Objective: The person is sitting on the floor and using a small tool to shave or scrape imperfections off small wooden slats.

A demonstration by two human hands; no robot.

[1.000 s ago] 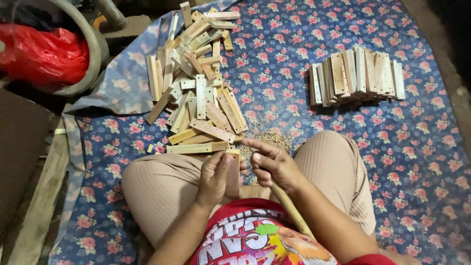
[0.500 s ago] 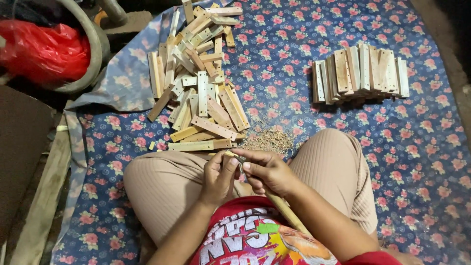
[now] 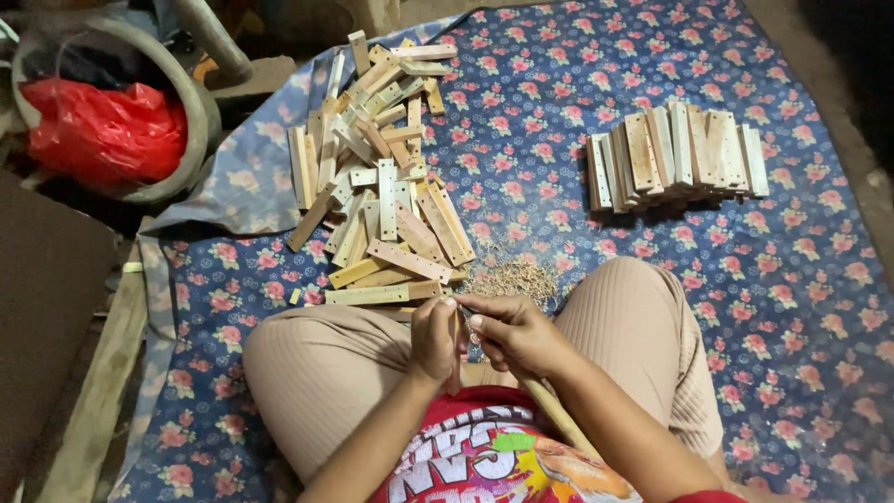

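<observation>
I sit cross-legged on a blue floral cloth (image 3: 801, 307). My left hand (image 3: 434, 337) is closed around a narrow wooden slat (image 3: 455, 352) held upright over my lap. My right hand (image 3: 518, 335) grips a tool with a long pale wooden handle (image 3: 551, 412); its tip rests against the slat near my fingertips. The tool's working end is mostly hidden by my fingers. A small heap of wood shavings (image 3: 510, 276) lies just beyond my hands, between my knees.
A loose pile of wooden slats (image 3: 382, 177) spreads across the cloth ahead on the left. A tidy row of stacked slats (image 3: 675, 154) sits at the right. A round tub (image 3: 200, 112) holding a red plastic bag (image 3: 102, 130) stands at the far left.
Both hands have drawn in closer to my body. The slat has turned from lying across to standing upright between my hands.
</observation>
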